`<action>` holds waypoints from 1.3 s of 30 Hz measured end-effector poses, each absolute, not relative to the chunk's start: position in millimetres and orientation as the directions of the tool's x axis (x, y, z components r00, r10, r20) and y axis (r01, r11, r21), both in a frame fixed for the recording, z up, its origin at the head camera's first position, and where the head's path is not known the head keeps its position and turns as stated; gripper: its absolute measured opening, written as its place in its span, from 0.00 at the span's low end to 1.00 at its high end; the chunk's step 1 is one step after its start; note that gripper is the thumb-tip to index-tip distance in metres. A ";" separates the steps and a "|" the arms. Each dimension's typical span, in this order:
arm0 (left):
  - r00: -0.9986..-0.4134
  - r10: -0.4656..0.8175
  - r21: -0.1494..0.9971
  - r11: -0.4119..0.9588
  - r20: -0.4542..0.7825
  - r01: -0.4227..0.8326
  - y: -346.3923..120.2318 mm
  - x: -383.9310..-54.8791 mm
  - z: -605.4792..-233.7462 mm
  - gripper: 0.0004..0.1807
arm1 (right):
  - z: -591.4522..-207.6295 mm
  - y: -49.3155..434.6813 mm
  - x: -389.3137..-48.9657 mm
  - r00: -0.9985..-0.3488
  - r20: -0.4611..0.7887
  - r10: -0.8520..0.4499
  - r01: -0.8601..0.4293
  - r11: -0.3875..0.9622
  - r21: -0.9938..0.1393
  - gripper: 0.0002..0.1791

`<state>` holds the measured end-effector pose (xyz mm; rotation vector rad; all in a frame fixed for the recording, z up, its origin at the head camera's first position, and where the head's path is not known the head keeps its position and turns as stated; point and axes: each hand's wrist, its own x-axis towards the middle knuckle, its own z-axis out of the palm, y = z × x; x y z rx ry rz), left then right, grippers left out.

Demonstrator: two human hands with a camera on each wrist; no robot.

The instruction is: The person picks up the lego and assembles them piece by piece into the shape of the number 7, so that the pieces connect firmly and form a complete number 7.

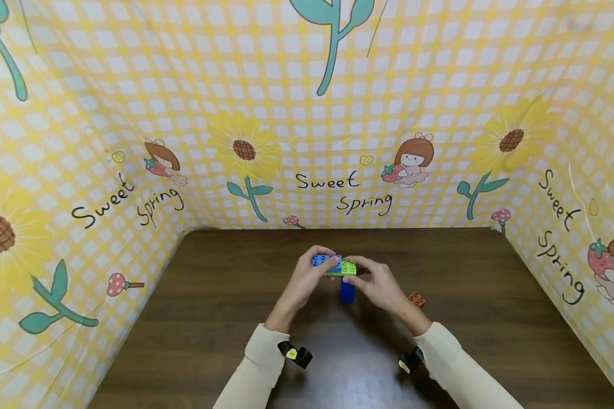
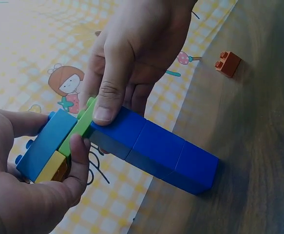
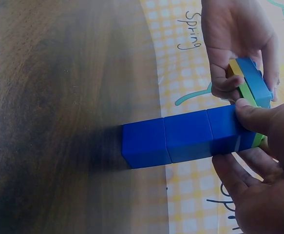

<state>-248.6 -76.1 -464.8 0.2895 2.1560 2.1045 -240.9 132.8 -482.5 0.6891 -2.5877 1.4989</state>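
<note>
A column of several dark blue bricks (image 1: 347, 291) stands upright on the table, its stack showing clearly in the right wrist view. On its top is a light green brick (image 1: 349, 267). A lighter blue brick (image 1: 319, 260) sits over the green one and reaches out to the left, with a yellow brick (image 2: 52, 168) under its overhang. My left hand (image 1: 307, 272) pinches the lighter blue and yellow bricks between thumb and fingers. With thumb and fingers on opposite sides, my right hand (image 1: 381, 285) grips the column's top by the green brick.
An orange brick (image 1: 416, 299) lies on the brown wooden table (image 1: 210, 318), just right of my right wrist. A yellow checked cloth (image 1: 266, 199) with printed flowers and lettering rises behind the table and along both sides.
</note>
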 end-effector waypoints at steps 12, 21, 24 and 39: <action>-0.987 0.162 1.000 -0.026 0.006 0.002 -72.5 -249.7 -462.4 0.14 | -483.7 133.7 -240.3 -0.898 0.289 -0.331 -0.415 0.422 -0.806 0.22; -0.976 0.212 0.990 0.119 0.054 0.081 -81.4 -248.0 -471.1 0.19 | -483.5 133.9 -238.5 -0.899 0.281 -0.336 -0.414 0.444 -0.795 0.23; -0.959 0.261 0.979 0.141 0.107 0.148 -90.1 -247.3 -473.8 0.23 | -483.0 133.7 -238.7 -0.903 0.269 -0.334 -0.404 0.454 -0.794 0.23; -0.945 0.279 0.975 0.087 0.171 0.202 -103.7 -254.0 -476.2 0.24 | -474.4 191.8 -229.3 -0.917 0.225 -0.330 -0.387 0.590 -0.709 0.29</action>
